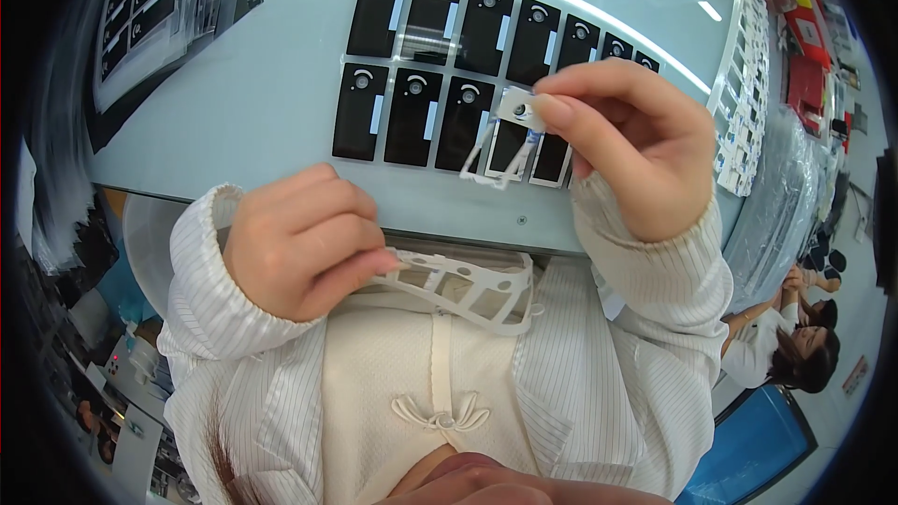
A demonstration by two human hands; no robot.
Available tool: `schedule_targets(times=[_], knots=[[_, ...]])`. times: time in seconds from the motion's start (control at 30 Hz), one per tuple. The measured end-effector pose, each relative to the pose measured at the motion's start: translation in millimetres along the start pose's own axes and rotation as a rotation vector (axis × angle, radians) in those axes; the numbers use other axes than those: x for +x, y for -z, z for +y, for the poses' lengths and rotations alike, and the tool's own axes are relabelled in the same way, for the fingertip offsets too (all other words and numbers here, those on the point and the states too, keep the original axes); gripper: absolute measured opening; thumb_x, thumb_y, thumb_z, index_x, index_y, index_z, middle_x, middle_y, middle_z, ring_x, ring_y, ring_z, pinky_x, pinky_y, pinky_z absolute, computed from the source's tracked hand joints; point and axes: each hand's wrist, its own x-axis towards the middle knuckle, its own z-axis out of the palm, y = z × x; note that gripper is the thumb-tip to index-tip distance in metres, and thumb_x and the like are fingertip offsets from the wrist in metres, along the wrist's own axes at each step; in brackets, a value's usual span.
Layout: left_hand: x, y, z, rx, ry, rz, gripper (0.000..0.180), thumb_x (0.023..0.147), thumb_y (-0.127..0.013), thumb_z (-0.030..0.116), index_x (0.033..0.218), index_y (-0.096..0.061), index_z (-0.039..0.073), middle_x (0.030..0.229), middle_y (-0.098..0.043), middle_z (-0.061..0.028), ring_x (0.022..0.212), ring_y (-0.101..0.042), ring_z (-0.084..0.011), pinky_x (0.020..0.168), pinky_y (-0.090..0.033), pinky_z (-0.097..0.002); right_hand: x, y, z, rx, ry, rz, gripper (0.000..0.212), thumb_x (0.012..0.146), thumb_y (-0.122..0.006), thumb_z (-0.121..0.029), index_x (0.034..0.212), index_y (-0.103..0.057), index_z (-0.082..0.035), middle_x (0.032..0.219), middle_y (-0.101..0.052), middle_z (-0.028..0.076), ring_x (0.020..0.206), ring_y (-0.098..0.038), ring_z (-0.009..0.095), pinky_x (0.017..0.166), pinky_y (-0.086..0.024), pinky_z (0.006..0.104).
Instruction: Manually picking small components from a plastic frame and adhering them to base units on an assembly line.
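My right hand (645, 145) pinches a small white frame-shaped film piece (514, 110) between thumb and forefinger. The piece has a wide tab with a dark hole at its top and thin legs hanging below. It is over the near row of black rectangular panels (355, 117) on the glass-like table (271, 122); whether it touches one, I cannot tell. Closer to my body, my left hand (304, 243) is closed on the end of a white cut-out sheet (458, 290). This sheet has several windows and holes, and hangs past the table's near edge.
A far row of black panels (379, 23) runs beyond the near one. Clear-wrapped sheets of black pieces (150, 9) lie at far left. Along the right side are a white sheet with many small parts (739, 93) and clear plastic wrap (781, 210). Other people (790, 346) sit further right.
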Motion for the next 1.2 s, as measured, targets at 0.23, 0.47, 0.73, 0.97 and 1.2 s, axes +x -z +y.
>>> schedule_targets(times=[0.23, 0.47, 0.73, 0.97, 1.2], knots=[[5, -9, -2, 0.153, -0.130, 0.007, 0.026, 0.067, -0.083, 0.016, 0.077, -0.062, 0.005, 0.111, -0.072, -0.0125, 0.070, -0.055, -0.0232, 0.061, -0.047, -0.0305, 13, -14, 10, -0.063, -0.097, -0.029, 0.010, 0.087, -0.075, -0.006, 0.096, -0.075, -0.001, 0.080, -0.070, 0.001, 0.060, -0.053, 0.001, 0.054, -0.041, 0.0175], [7, -9, -2, 0.237, -0.116, -0.025, 0.025, 0.063, -0.080, 0.016, 0.076, -0.065, 0.001, 0.116, -0.071, -0.0109, 0.069, -0.053, -0.0210, 0.056, -0.046, -0.0315, 18, -14, 13, -0.165, -0.006, -0.085, 0.010, 0.088, -0.073, 0.001, 0.098, -0.073, 0.001, 0.084, -0.070, 0.002, 0.064, -0.058, 0.003, 0.053, -0.042, 0.0165], [9, -7, -1, 0.264, -0.113, -0.034, 0.026, 0.062, -0.080, 0.019, 0.076, -0.065, 0.002, 0.115, -0.072, -0.0097, 0.067, -0.052, -0.0202, 0.056, -0.044, -0.0307, 20, -13, 14, -0.172, -0.003, -0.113, 0.010, 0.088, -0.073, 0.003, 0.098, -0.073, 0.002, 0.086, -0.070, 0.003, 0.071, -0.060, 0.004, 0.060, -0.044, 0.0171], [10, -7, -2, 0.276, -0.119, -0.036, 0.025, 0.063, -0.080, 0.019, 0.074, -0.064, 0.003, 0.115, -0.072, -0.0095, 0.067, -0.051, -0.0198, 0.056, -0.043, -0.0303, 20, -12, 16, -0.183, 0.004, -0.119, 0.011, 0.088, -0.073, 0.004, 0.099, -0.073, 0.002, 0.089, -0.071, 0.004, 0.074, -0.062, 0.005, 0.062, -0.045, 0.0171], [9, -7, -1, 0.303, -0.112, -0.030, 0.025, 0.065, -0.079, 0.022, 0.072, -0.062, 0.005, 0.115, -0.073, -0.0085, 0.066, -0.050, -0.0191, 0.056, -0.042, -0.0290, 21, -11, 16, -0.206, 0.001, -0.134, 0.011, 0.088, -0.073, 0.004, 0.099, -0.073, 0.002, 0.090, -0.072, 0.004, 0.075, -0.063, 0.005, 0.063, -0.047, 0.0170]])
